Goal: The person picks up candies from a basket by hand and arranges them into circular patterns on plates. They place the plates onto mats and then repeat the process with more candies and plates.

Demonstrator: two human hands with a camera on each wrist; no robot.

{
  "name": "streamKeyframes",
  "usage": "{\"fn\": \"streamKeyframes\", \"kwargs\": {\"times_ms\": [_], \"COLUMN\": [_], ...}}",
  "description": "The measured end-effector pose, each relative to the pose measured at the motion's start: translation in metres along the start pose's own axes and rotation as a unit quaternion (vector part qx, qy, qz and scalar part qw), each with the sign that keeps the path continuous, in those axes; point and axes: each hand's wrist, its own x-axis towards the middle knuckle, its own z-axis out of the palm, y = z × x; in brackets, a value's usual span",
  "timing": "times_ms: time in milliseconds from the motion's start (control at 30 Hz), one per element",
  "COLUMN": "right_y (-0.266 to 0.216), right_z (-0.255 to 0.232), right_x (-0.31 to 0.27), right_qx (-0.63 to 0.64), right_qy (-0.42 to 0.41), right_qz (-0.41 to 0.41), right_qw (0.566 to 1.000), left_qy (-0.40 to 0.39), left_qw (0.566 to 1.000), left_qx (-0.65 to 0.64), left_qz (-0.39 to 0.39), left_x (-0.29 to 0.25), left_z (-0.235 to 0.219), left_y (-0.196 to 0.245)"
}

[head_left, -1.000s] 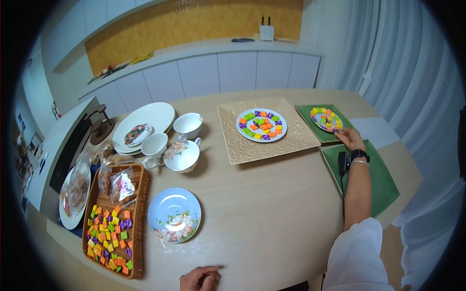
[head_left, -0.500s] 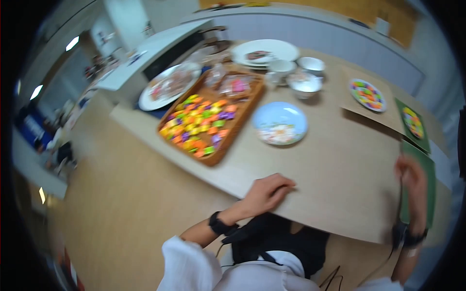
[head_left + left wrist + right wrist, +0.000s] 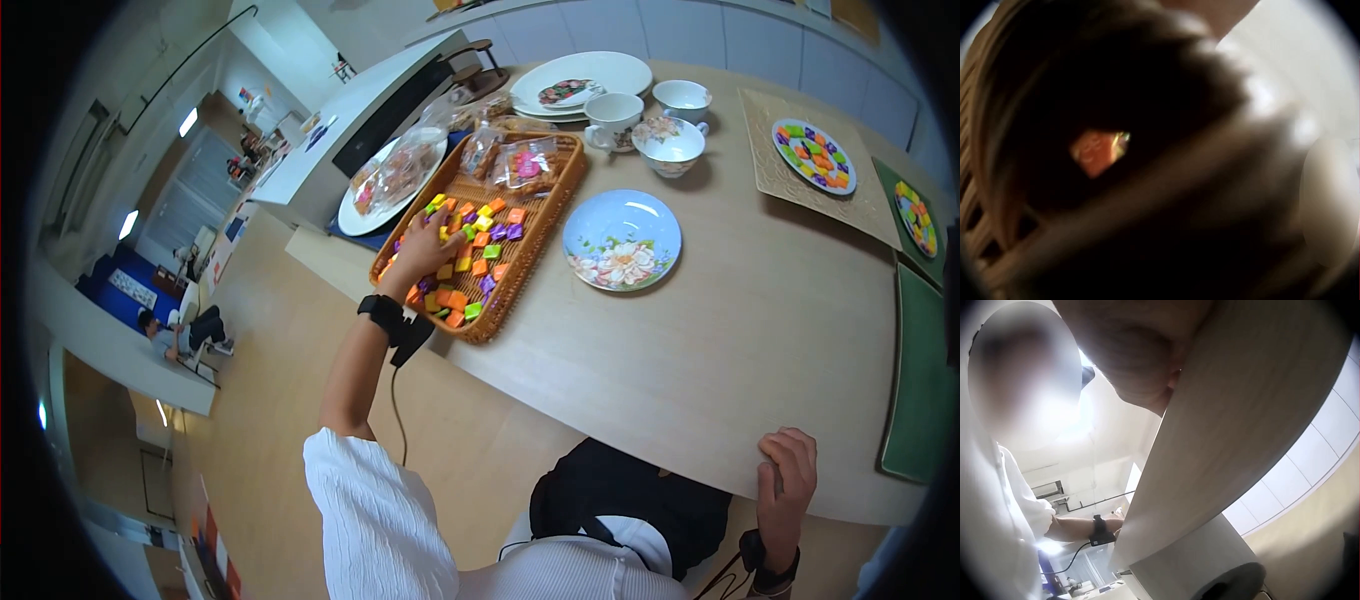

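Smooth, matt wood-look table (image 3: 745,340); at its left edge, a rough woven wicker basket (image 3: 538,243) with shiny-wrapped candies (image 3: 490,252) and, toward its far edge, crinkled clear plastic bags (image 3: 530,163); glossy glazed blue plate (image 3: 622,238)

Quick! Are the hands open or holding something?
Left hand: at the candies; can't tell whether its grip holds any.
Right hand: open, relaxed at the table, nothing visible in it.

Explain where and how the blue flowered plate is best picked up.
Probably by the right rim of the plate, pinched from above and below, with the right hand coming from the right. The plate is round, shallow and lies face up; bare table opens on that side, while the basket stands to its left and cups beyond it.
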Motion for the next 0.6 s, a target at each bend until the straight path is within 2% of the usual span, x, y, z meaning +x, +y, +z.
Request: {"fn": "streamKeyframes", "kwargs": {"times_ms": [33, 100, 133, 233, 367, 400, 533, 600], "right_y": [0.001, 0.0, 0.0, 0.001, 0.0, 0.0, 0.004, 0.005], "right_z": [0.0, -0.001, -0.001, 0.002, 0.003, 0.004, 0.009, 0.009], "right_x": [-0.001, 0.0, 0.001, 0.002, 0.004, 0.005, 0.002, 0.003], "right_qx": [-0.001, 0.001, 0.004, -0.002, -0.03, -0.036, -0.059, -0.066], "right_qy": [0.003, 0.005, 0.003, 0.013, 0.019, 0.025, 0.057, 0.073], "right_qz": [0.0, 0.009, 0.012, 0.009, -0.003, -0.01, -0.043, -0.055], "right_qw": [1.0, 1.0, 1.0, 1.0, 0.999, 0.999, 0.996, 0.994], "left_qy": [-0.042, -0.099, -0.131, -0.195, -0.09, -0.042, 0.0, -0.008], "left_qw": [0.999, 0.994, 0.989, 0.974, 0.986, 0.986, 0.974, 0.983], "left_qx": [0.014, 0.03, -0.008, 0.031, 0.076, 0.07, 0.112, 0.076], "left_qz": [-0.012, 0.03, 0.065, 0.109, 0.118, 0.144, 0.196, 0.167], "left_x": [0.006, 0.009, 0.009, -0.008, -0.024, -0.03, -0.031, -0.024], "left_z": [0.004, 0.006, 0.004, -0.015, -0.011, -0.004, 0.001, 0.003], "left_y": [-0.005, 0.0, -0.002, 0.025, 0.05, 0.053, 0.054, 0.051]}}
